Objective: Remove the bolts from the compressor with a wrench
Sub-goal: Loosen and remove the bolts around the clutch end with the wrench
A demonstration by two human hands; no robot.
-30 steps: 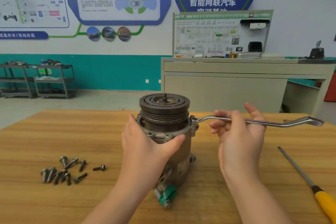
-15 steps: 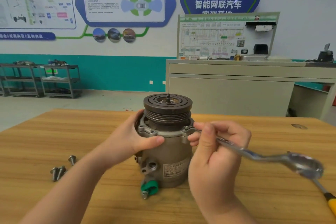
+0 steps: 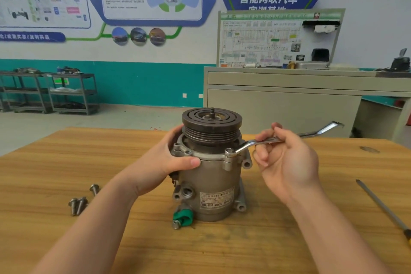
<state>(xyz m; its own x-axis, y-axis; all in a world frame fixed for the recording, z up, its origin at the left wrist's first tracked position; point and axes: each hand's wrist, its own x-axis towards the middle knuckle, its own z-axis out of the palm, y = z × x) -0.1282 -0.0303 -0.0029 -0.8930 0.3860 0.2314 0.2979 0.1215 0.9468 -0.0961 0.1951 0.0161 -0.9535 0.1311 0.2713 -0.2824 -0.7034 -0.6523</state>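
Observation:
A grey metal compressor [image 3: 213,187] with a dark grooved pulley on top stands upright on the wooden table [image 3: 55,162]. My left hand [image 3: 171,158] grips its left side just under the pulley, thumb across the front. A silver ring wrench [image 3: 251,143] sits with its ring end on a bolt at the flange's front right. My right hand [image 3: 287,158] holds the wrench shaft, fingers curled round it, and the free end points up to the right.
Three loose bolts [image 3: 77,203] show on the table left of my left forearm. A screwdriver [image 3: 382,207] with a yellow handle lies at the right edge. Behind the table stand a beige cabinet [image 3: 282,102] and grey shelving carts [image 3: 49,91].
The wrench handle has swung from low at the right up and back, now pointing away to the right. The compressor has turned a little under my left hand. The view has shifted slightly.

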